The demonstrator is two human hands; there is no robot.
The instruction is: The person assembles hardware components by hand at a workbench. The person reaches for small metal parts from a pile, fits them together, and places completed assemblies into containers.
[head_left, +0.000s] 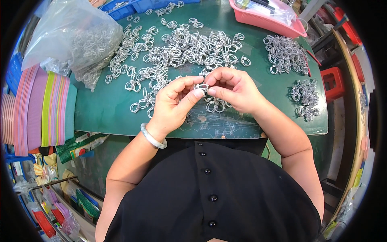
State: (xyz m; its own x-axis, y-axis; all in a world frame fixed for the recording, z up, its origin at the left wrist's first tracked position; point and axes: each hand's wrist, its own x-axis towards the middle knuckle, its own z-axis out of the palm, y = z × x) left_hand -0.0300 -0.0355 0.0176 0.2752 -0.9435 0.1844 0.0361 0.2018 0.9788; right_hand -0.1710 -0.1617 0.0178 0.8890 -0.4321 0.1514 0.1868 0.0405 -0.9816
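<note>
Between both hands, over the near part of the green table point(238, 128), is a small silvery metal ring piece point(201, 86) that looks like a wire clamp. My left hand point(176, 99), with a pale bangle on its wrist, pinches one side between thumb and fingers. From the other side, the thumb and curled fingers of my right hand point(238, 88) close on the same piece. Fingertips hide part of it. Just beyond my hands spreads a large loose heap of similar metal rings point(189, 46), and a few lie right below my fingers point(216, 106).
Two smaller groups of rings point(285, 54) point(306, 97) lie at the right. A clear plastic bag point(80, 36) with more rings stands far left, above stacked coloured baskets point(44, 109). A pink basket point(270, 20) sits at the back, and a red stool point(333, 82) stands beyond the right edge.
</note>
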